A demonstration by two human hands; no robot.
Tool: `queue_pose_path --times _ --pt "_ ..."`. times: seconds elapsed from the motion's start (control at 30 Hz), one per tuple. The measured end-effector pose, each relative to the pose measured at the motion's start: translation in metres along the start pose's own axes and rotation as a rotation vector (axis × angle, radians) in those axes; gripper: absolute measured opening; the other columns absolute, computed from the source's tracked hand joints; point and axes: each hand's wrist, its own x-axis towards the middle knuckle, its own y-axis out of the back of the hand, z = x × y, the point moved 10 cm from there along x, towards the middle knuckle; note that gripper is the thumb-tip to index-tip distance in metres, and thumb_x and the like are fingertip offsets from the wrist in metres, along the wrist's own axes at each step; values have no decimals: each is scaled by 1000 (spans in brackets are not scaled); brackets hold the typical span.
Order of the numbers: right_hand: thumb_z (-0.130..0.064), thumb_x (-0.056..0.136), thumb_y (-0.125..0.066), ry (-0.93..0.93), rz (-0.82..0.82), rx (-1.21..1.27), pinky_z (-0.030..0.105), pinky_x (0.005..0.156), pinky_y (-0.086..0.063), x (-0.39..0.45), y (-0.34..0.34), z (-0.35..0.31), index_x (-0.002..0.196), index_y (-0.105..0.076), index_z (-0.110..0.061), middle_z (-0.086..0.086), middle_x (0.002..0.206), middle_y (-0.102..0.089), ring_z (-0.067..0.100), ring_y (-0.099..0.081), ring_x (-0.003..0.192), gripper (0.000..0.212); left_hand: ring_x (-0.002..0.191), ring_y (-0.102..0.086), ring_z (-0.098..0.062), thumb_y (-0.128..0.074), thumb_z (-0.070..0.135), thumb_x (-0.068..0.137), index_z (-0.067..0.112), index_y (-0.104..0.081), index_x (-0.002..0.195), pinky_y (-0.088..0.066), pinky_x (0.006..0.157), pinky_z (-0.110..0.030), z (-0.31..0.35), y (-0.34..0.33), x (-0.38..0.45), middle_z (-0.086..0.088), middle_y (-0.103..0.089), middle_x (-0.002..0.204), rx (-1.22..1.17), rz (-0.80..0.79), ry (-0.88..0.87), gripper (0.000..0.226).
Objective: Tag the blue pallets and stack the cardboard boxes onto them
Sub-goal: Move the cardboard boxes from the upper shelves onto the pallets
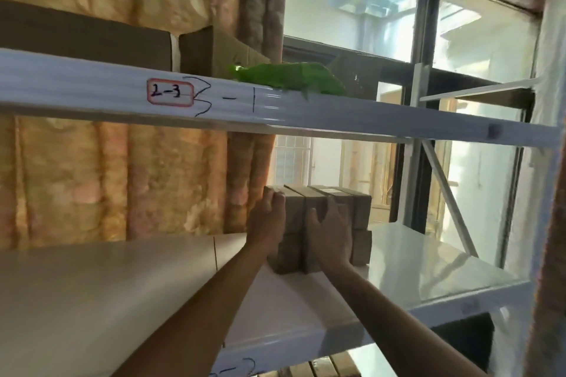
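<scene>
Both my hands are on the stack of small cardboard boxes (324,223) that sits on the white shelf (428,269), right of its middle and toward the far edge. The stack looks like 2 layers of narrow boxes stood side by side, their long axes running away from me, near to far.

My left hand (268,223) is curled over the top left corner of the upper layer, fingers wrapped onto the top face. My right hand (329,232) lies against the near face, fingers bent over the front edge of a middle box; I cannot tell whether it grips a single box or the whole row. Both hands are equally close, the boxes straight ahead of my fingers.

No blue pallet shows here, so I judge the boxes must come toward me, off the near edge, before any stacking. The upper shelf beam (306,113) hangs just above, leaving little room to lift.
</scene>
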Motion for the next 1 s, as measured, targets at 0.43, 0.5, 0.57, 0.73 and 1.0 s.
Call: queue_pose_path --times 0.43,0.5,0.57,0.73,1.0 --pt "-63 95 -48 -113 45 277 32 73 -51 23 -24 7 105 -57 -30 -20 84 -62 6 -63 75 36 78 -45 13 -33 47 103 34 -60 122 -35 79 -22 3 22 11 31 -49 82 -31 227 38 35" --pt "-60 95 -52 -102 45 317 34 76 -54 19 -23 2 106 -56 -31 -19 86 -63 6 -63 76 31 79 -49 11 -36 43 104 37 -60 113 -38 82 -23 8 32 9 31 -49 82 -53 241 12 26" --pt "-57 95 -56 -79 42 361 31 75 -54 8 -23 -7 109 -57 -31 -17 93 -65 5 -64 79 30 88 -55 5 -35 42 104 40 -57 114 -45 89 -30 8 40 2 30 -53 90 -85 226 -10 24" --pt "-56 92 -59 -65 79 430 16 68 -44 -28 -15 -24 108 -57 -34 -24 93 -63 1 -63 81 28 115 -58 -13 -32 47 100 43 -51 137 -48 99 -38 0 64 -18 9 -61 133 -103 184 -42 42" --pt "-50 97 -58 -17 42 478 30 87 -53 -114 12 -71 126 -69 -28 -16 111 -71 5 -66 97 38 74 -55 12 -35 51 97 60 -58 97 -53 81 -38 14 138 -102 26 -54 78 -157 202 -60 24"
